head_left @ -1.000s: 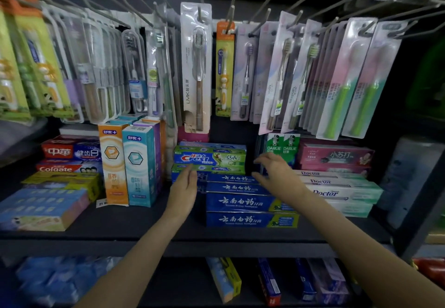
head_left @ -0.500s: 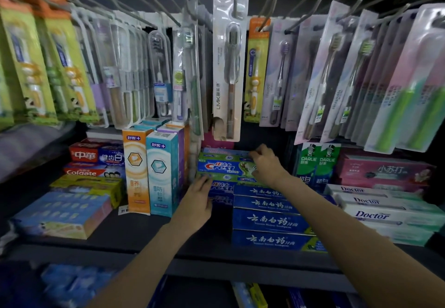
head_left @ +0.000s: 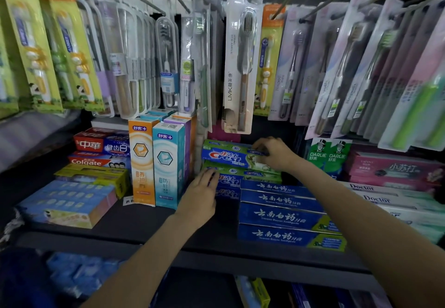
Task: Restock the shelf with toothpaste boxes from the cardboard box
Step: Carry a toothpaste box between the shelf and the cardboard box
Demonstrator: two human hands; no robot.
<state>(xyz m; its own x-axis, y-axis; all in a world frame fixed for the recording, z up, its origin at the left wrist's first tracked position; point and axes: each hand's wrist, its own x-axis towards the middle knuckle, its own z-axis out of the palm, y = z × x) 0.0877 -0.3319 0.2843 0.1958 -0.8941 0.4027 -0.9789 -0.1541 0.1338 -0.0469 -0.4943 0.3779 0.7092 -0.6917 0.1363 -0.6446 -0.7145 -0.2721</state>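
Your right hand (head_left: 274, 155) is gripping the top Crest box (head_left: 231, 155) with curled fingers; your left hand (head_left: 198, 197) is lying flat against the lower Crest boxes (head_left: 228, 182).

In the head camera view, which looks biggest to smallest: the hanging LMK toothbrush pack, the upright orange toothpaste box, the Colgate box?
1. LMK toothbrush pack
2. Upright orange toothpaste box
3. Colgate box, though it is partly hidden and sits farther back.
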